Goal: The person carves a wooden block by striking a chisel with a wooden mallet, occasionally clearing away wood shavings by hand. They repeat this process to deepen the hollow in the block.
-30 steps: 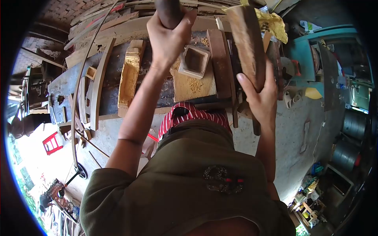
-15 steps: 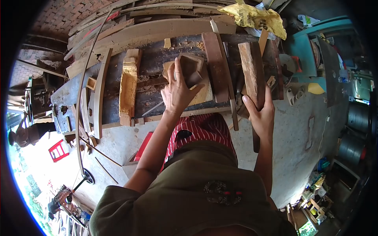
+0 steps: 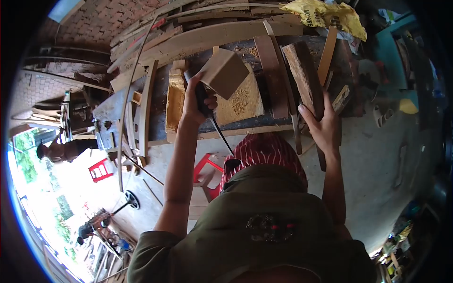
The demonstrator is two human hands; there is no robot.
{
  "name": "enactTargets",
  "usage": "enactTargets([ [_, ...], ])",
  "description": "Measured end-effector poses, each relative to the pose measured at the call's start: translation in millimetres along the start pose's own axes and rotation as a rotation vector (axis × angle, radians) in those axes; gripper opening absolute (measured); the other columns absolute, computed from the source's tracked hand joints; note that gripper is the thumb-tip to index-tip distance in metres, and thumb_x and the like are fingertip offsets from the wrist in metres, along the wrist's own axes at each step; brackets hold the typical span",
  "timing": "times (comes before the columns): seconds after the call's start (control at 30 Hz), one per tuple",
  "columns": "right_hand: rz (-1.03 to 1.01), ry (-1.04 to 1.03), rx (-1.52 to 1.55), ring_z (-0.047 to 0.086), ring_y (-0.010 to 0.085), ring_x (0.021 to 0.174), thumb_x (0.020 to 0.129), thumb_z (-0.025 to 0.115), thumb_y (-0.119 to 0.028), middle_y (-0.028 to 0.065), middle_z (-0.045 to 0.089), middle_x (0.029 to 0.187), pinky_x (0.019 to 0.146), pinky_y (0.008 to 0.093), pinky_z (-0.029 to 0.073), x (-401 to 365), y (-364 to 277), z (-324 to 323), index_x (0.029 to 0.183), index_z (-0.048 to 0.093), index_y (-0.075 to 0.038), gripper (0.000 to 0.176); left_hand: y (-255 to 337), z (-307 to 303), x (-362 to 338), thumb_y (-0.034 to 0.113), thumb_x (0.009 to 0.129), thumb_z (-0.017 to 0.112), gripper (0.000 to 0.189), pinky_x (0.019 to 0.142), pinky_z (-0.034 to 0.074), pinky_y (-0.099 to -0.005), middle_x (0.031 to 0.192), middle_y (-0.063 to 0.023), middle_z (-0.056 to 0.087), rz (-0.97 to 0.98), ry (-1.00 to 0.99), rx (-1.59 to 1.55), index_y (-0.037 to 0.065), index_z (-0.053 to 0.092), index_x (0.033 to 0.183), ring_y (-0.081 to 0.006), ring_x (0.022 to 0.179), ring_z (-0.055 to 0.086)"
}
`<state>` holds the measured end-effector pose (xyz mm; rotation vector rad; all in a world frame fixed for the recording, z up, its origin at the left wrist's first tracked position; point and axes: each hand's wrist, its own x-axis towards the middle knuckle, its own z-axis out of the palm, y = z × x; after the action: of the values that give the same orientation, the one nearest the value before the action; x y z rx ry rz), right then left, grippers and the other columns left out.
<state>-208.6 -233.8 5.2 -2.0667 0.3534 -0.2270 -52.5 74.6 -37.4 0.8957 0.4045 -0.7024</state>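
Note:
My left hand point(image 3: 194, 104) is closed around the dark handle of a tool point(image 3: 206, 106) with a thin metal blade that points toward me. The same hand also holds up a box-like wooden piece point(image 3: 225, 74), tilted, with closed faces toward me. Beneath it on the bench lies a pale wooden board point(image 3: 241, 101) sprinkled with shavings. Over on the right, my right hand point(image 3: 324, 128) grips the near end of a thick brown wood block point(image 3: 306, 78) with a rough, light edge, its thumb on one side and fingers on the other.
A reddish-brown plank point(image 3: 272, 78) and a narrow strip lie between my hands. To the left is a hollowed yellowish wood piece point(image 3: 175, 96). Long boards point(image 3: 226, 35) and a yellow sack point(image 3: 328, 16) are at the back. A red stool point(image 3: 207, 165) stands below the bench.
My left hand has lifted and turned the wooden piece, so its hollow no longer shows. The tool's handle is now visible in that hand. My right hand stays on the brown block.

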Motion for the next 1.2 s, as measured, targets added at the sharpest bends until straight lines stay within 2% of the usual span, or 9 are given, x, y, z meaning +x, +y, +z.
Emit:
enactTargets([
  [0.17, -0.013, -0.006, -0.045, 0.068, 0.0366, 0.108, 0.091, 0.070, -0.032, 0.0197, 0.067, 0.120, 0.089, 0.0429, 0.053, 7, 9, -9, 0.144, 0.045, -0.010, 0.063, -30, -33, 14, 0.055, 0.092, 0.061, 0.044, 0.042, 0.036, -0.0200, 0.079, 0.0002, 0.062, -0.301, -0.018, -0.177, 0.016, 0.060, 0.112, -0.0061, 0.045, 0.044],
  [0.33, -0.005, -0.002, -0.013, 0.066, 0.0366, 0.111, 0.090, 0.071, -0.032, 0.0205, 0.066, 0.123, 0.091, 0.0433, 0.053, 4, 27, -17, 0.144, 0.045, -0.010, 0.064, -23, -5, 1, 0.047, 0.089, 0.067, 0.038, 0.040, 0.036, -0.0211, 0.075, -0.0002, 0.059, -0.147, 0.105, 0.023, 0.015, 0.057, 0.107, -0.0074, 0.045, 0.044],
  [0.47, 0.023, -0.015, -0.034, 0.065, 0.0375, 0.113, 0.090, 0.071, -0.033, 0.0211, 0.065, 0.124, 0.092, 0.0438, 0.052, 4, 39, -21, 0.144, 0.045, -0.011, 0.064, 3, 0, 10, 0.027, 0.076, 0.081, 0.068, 0.055, 0.053, -0.0294, 0.089, -0.0055, 0.064, 0.167, 0.125, 0.752, 0.014, 0.046, 0.132, -0.0156, 0.064, 0.063],
  [0.53, 0.025, -0.029, -0.037, 0.065, 0.0377, 0.113, 0.090, 0.071, -0.033, 0.0212, 0.064, 0.125, 0.093, 0.0439, 0.052, 5, 41, -22, 0.144, 0.045, -0.010, 0.064, 7, 16, 21, 0.019, 0.067, 0.085, 0.086, 0.081, 0.057, -0.0387, 0.114, -0.0113, 0.064, 0.943, -0.257, 1.658, 0.015, 0.041, 0.141, -0.0269, 0.097, 0.068],
  [0.57, 0.031, -0.038, -0.047, 0.065, 0.0378, 0.113, 0.090, 0.071, -0.033, 0.0213, 0.064, 0.125, 0.093, 0.0440, 0.052, 4, 42, -23, 0.144, 0.044, -0.010, 0.064, 8, 21, 18, 0.011, 0.061, 0.084, 0.094, 0.099, 0.051, -0.0440, 0.135, -0.0130, 0.056, 0.667, -0.314, 1.640, 0.015, 0.039, 0.143, -0.0339, 0.121, 0.059],
  [0.67, 0.055, -0.047, -0.041, 0.065, 0.0377, 0.113, 0.090, 0.071, -0.033, 0.0213, 0.064, 0.124, 0.093, 0.0441, 0.052, 1, 41, -23, 0.144, 0.044, -0.010, 0.064, 21, 19, 30, 0.009, 0.062, 0.081, 0.093, 0.097, 0.053, -0.0457, 0.137, -0.0137, 0.057, 0.467, -0.365, 1.962, 0.020, 0.039, 0.144, -0.0367, 0.118, 0.061],
  [0.93, 0.051, 0.060, -0.052, 0.066, 0.0380, 0.110, 0.090, 0.070, -0.034, 0.0217, 0.065, 0.121, 0.092, 0.0445, 0.052, -24, 31, 20, 0.143, 0.044, -0.009, 0.064, 58, 4, 42, 0.005, 0.068, 0.075, 0.088, 0.089, 0.056, -0.0452, 0.126, -0.0138, 0.066, 0.624, -0.460, 2.032, 0.030, 0.042, 0.146, -0.0363, 0.109, 0.066],
  [1.03, 0.086, 0.119, -0.136, 0.067, 0.0382, 0.108, 0.089, 0.071, -0.036, 0.0218, 0.065, 0.121, 0.091, 0.0447, 0.052, -37, 22, 48, 0.143, 0.045, -0.008, 0.066, 89, 17, 22, 0.010, 0.074, 0.075, 0.065, 0.077, 0.058, -0.0416, 0.106, -0.0154, 0.072, 0.774, -0.454, 1.866, 0.018, 0.055, 0.136, -0.0312, 0.092, 0.073],
  [1.2, 0.128, 0.223, -0.129, 0.067, 0.0389, 0.106, 0.088, 0.073, -0.039, 0.0234, 0.065, 0.121, 0.091, 0.0454, 0.052, -43, -3, 83, 0.143, 0.044, -0.004, 0.071, 126, 38, -10, 0.047, 0.091, 0.066, 0.045, 0.052, 0.046, -0.0267, 0.068, -0.0015, 0.058, 0.740, -0.178, 0.898, 0.004, 0.061, 0.098, -0.0107, 0.056, 0.055],
])
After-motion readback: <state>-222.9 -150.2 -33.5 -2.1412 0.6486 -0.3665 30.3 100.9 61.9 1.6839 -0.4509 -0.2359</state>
